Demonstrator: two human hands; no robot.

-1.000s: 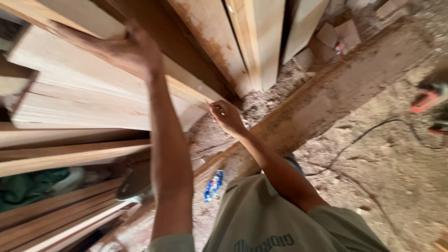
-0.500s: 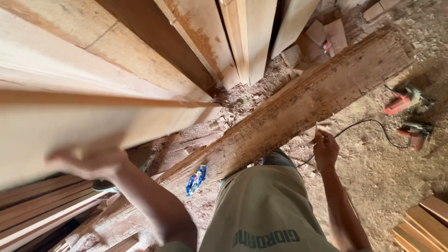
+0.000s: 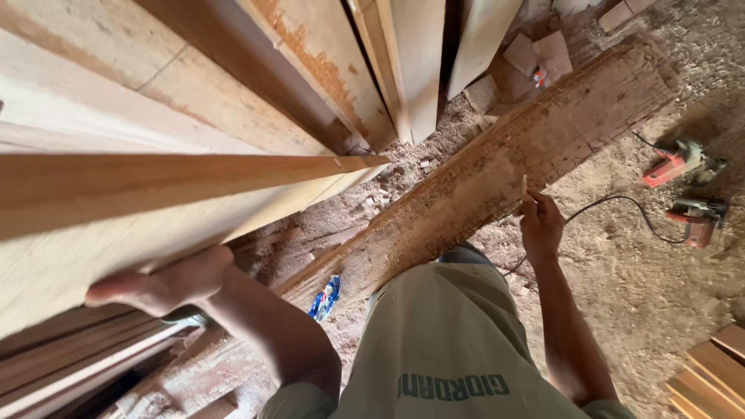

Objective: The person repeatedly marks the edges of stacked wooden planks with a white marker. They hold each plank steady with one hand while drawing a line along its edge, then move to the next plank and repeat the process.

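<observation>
left grip (image 3: 167,283) cupped flat under the lower edge of a long pale plank (image 3: 155,225), fingers along the wood, bearing it rather than wrapping it; the plank runs from the left frame edge out to a pointed end near the middle. right grip (image 3: 539,225) partly closed, fingertips by the edge of a rough old beam (image 3: 497,178) lying aslant on the floor; cannot tell if it pinches anything. more boards (image 3: 403,70) lean upright behind the plank. blue wrapper (image 3: 324,297) lies on the sawdust floor (image 3: 636,295) beside the beam. two red power tools (image 3: 687,186) with a black cord sit well apart at the right. stacked boards (image 3: 710,380) at the lower right corner.
</observation>
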